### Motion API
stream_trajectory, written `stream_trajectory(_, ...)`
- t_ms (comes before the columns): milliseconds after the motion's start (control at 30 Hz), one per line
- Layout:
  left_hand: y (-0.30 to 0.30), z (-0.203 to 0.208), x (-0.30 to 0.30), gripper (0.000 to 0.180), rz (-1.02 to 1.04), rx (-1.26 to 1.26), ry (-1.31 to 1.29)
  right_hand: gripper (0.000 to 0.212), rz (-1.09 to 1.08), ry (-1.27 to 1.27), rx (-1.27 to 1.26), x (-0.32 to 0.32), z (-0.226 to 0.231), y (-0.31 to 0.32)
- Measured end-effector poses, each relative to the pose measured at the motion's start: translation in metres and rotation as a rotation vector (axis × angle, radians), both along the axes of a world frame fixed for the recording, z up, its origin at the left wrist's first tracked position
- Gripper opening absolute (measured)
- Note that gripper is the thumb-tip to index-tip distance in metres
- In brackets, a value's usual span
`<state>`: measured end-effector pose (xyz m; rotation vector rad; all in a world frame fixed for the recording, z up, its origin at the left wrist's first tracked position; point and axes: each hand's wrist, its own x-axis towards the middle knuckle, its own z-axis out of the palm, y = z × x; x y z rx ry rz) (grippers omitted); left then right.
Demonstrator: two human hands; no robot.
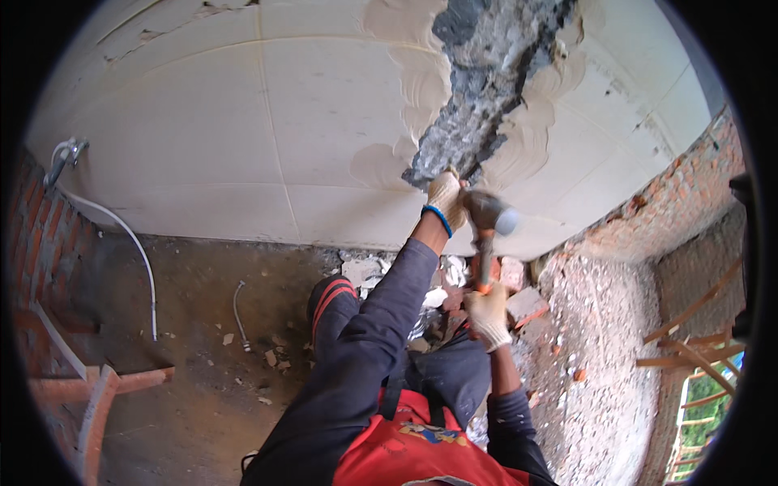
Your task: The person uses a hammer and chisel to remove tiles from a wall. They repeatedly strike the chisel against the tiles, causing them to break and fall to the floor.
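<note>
While the hammer (489,214) stands upright in front of the pale wall (340,138), its head close to the lower end of a ragged channel (486,97) broken into the surface, the right hand (489,316) is closed around the lower part of its handle. The left hand (444,202) is raised to the wall just beside the hammer head, right at the bottom of that channel; its fingers look curled, but I cannot tell whether they are clamped on anything, since the grip is largely hidden. Both hands wear cream knitted gloves — the left one has a blue cuff edge. Around the channel, which shows rough grey material inside, run smeared beige patches. Below the hands, broken rubble (365,267) and reddish brick pieces (527,306) lie against the foot of the wall. Nearer the camera are the person's red top (405,445), dark sleeves and dark trousers, one knee marked with red stripes. Farther left, a white hose (134,231) hangs from a metal fitting (71,151) down to the brown floor (178,364), where a shorter hose (237,316) lies among scattered chips — and wooden pieces (101,405) stand near a brick wall (36,227). To the far right, timber bars (697,354) cross in front of greenery (709,401).
</note>
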<state>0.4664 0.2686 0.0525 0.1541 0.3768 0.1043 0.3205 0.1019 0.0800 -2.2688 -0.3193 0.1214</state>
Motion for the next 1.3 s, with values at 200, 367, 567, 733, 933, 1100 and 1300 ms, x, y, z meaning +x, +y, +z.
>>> stream_trajectory(200,-0.002,-0.017,0.02,0.011,0.109,0.136,0.045,0.014,0.085,0.095,0.443,-0.002,0.015,-0.055)
stream_trajectory(367,-0.007,-0.016,0.034,0.009,0.174,0.021,0.091,0.029,-0.132,-0.565,0.748,-0.022,0.114,-0.103)
stream_trajectory(567,-0.005,-0.016,0.038,0.006,0.123,0.563,0.168,0.026,0.627,-1.187,1.131,-0.009,0.235,-0.131)
stream_trajectory(733,-0.002,-0.005,0.027,0.01,0.14,0.12,0.113,0.036,0.026,-0.889,0.908,0.013,0.103,-0.065)
stream_trajectory(933,0.004,0.007,0.019,0.019,0.066,0.106,-0.025,0.01,0.02,-0.013,0.105,0.03,-0.037,-0.027)
stream_trajectory(1100,0.002,0.006,0.013,0.009,0.06,0.48,0.069,0.02,-0.042,-0.017,0.576,0.005,0.049,-0.06)
stream_trajectory(1300,-0.005,0.02,-0.015,0.013,0.034,0.066,0.185,0.004,0.145,-0.87,0.847,-0.004,0.167,-0.091)
